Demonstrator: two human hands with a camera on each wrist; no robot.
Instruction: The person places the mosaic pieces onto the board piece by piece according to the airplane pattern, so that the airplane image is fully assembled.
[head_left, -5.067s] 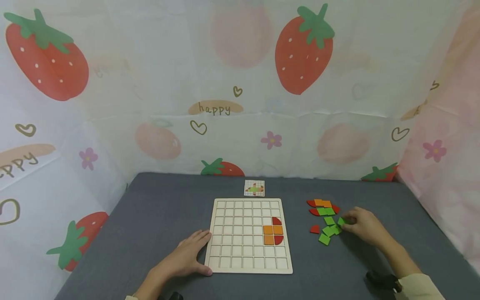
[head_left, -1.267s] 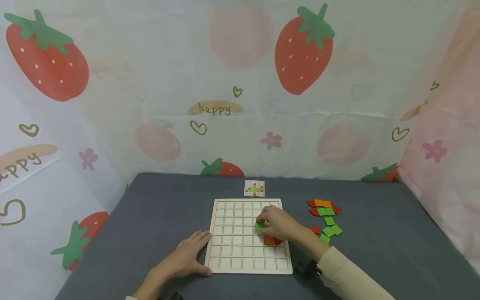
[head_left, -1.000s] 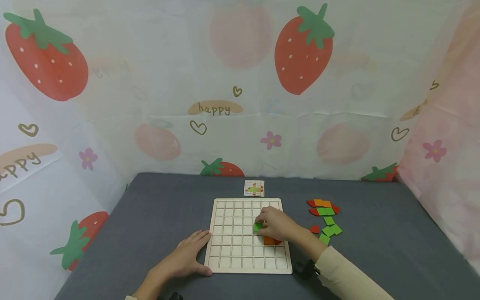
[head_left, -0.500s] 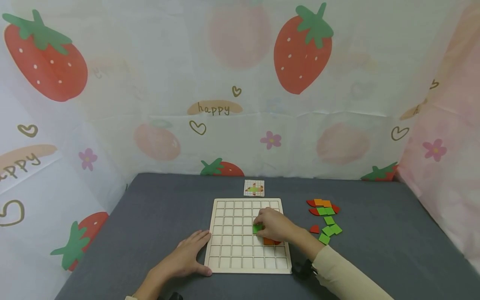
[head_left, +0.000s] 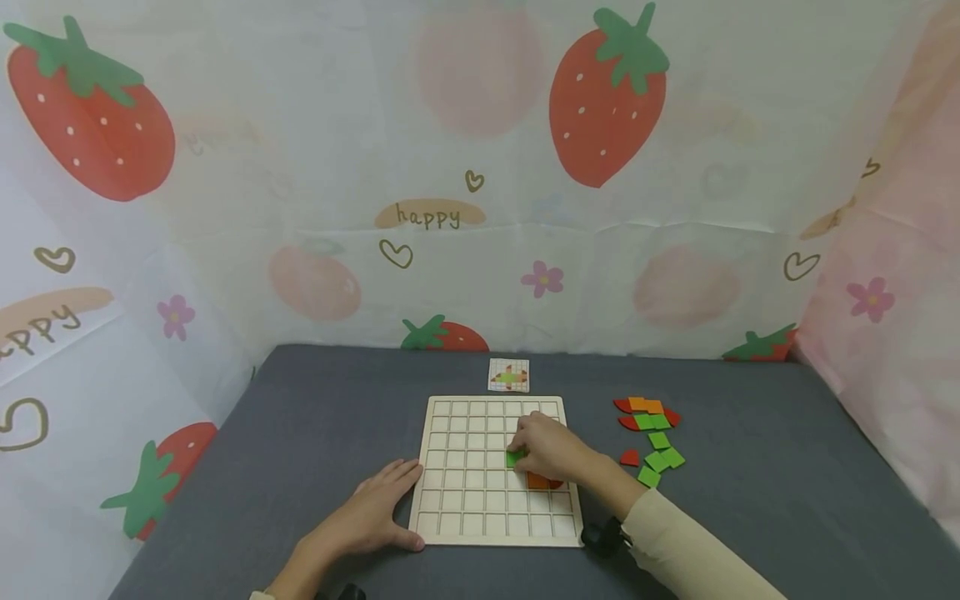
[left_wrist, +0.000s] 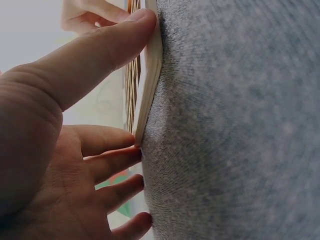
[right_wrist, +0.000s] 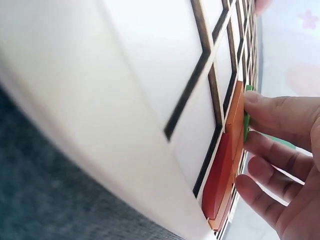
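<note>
The wooden grid board (head_left: 462, 503) lies flat on the dark tabletop. My right hand (head_left: 557, 447) is over its right half, thumb and fingers pinching a green square tile (head_left: 513, 459) at a cell. In the right wrist view that green tile (right_wrist: 247, 90) stands beside an orange tile (right_wrist: 237, 107) and a red quarter-round tile (right_wrist: 217, 180) set in the grid. An orange tile (head_left: 537, 481) shows below my right hand, which hides others. My left hand (head_left: 372, 510) touches the board's lower left corner, its thumb (left_wrist: 107, 57) along the edge and its fingers spread.
Loose tiles lie right of the board: several green squares (head_left: 658, 441), orange squares (head_left: 653, 407) and red quarter-rounds (head_left: 629, 457). A small card (head_left: 508, 376) with a coloured grid pattern lies behind the board. A strawberry-print cloth (head_left: 480, 292) hangs behind the table.
My right hand took a green tile from the loose pile and carried it left onto the board. Over the last second it shifted slightly left and the tile settled lower. My left hand stayed put.
</note>
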